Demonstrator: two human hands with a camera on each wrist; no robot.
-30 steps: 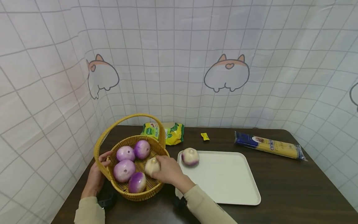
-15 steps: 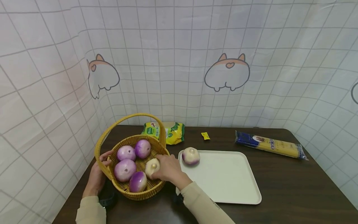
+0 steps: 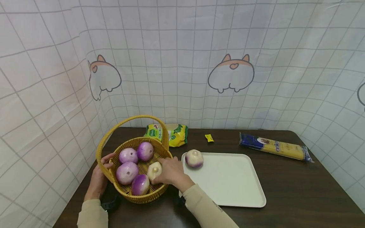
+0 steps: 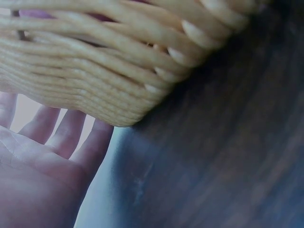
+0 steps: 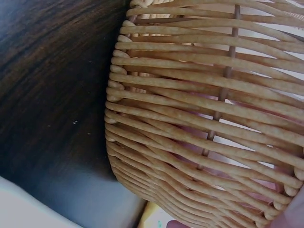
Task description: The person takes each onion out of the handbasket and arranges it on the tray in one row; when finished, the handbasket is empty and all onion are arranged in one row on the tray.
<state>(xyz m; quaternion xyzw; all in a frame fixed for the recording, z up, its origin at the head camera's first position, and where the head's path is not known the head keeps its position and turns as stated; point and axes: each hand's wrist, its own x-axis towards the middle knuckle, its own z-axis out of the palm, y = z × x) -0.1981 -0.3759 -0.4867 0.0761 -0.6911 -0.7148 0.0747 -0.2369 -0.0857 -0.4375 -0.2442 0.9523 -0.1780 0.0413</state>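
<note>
Beside a white tray [image 3: 222, 180], a right hand [image 3: 172, 172] pinches a pale bulb [image 3: 153, 171] inside a wicker basket [image 3: 142, 199]

On a dark table [image 3: 299, 193], I see the basket with its arched handle [image 3: 142, 116] raised. The person's right hand comes over the right rim and pinches the pale bulb (an onion, by its look) between thumb and fingers, within the basket, toward its right side. The left hand [image 3: 99, 174] touches the basket's left side, fingers spread; whether they curl round the wicker I cannot tell. Four purple-and-white bulbs [image 3: 127, 173] line the basket's left, from far wall to near.

One more, the tray bulb [image 3: 195, 158], rests in the tray's far-left corner. I judge the work partway along: that one lies apart from the rest, the pale one is not yet released, and the other four are free of either hand.

Several things are hard to make out. The right hand covers part of the pale bulb. Close up at the left wrist, the fingertips vanish behind the basket; at the right wrist, wicker fills most of the view and the pinch does not show. The handle crosses a green-and-yellow packet [image 3: 178, 136] behind, and both sleeves [image 3: 209, 205] are cut off below.
</note>
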